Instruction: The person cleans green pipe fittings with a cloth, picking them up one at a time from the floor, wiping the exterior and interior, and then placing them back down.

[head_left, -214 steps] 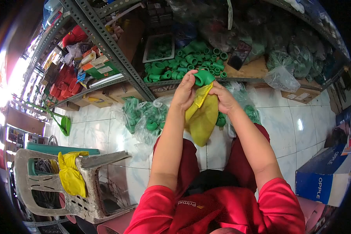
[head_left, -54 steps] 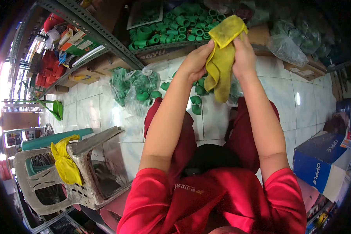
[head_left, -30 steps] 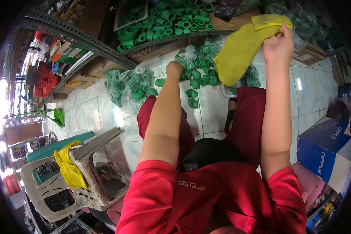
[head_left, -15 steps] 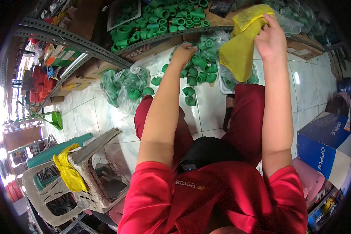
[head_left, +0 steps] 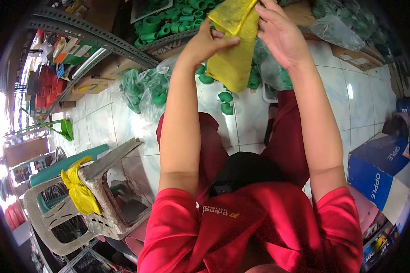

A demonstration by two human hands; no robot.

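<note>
head: yellow cloth [head_left: 234, 59] in half-curled hands [head_left: 284, 43]

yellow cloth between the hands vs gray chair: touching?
Apart. The head view shows bare tiled floor between the yellow cloth and the gray chair.

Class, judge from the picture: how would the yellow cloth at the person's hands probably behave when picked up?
The yellow cloth is probably floppy, since its upper part is folded over and its lower end hangs loose. It is likely light, as it looks like soft sheet fabric. Its matte surface suggests it may not be very slippery.
</note>
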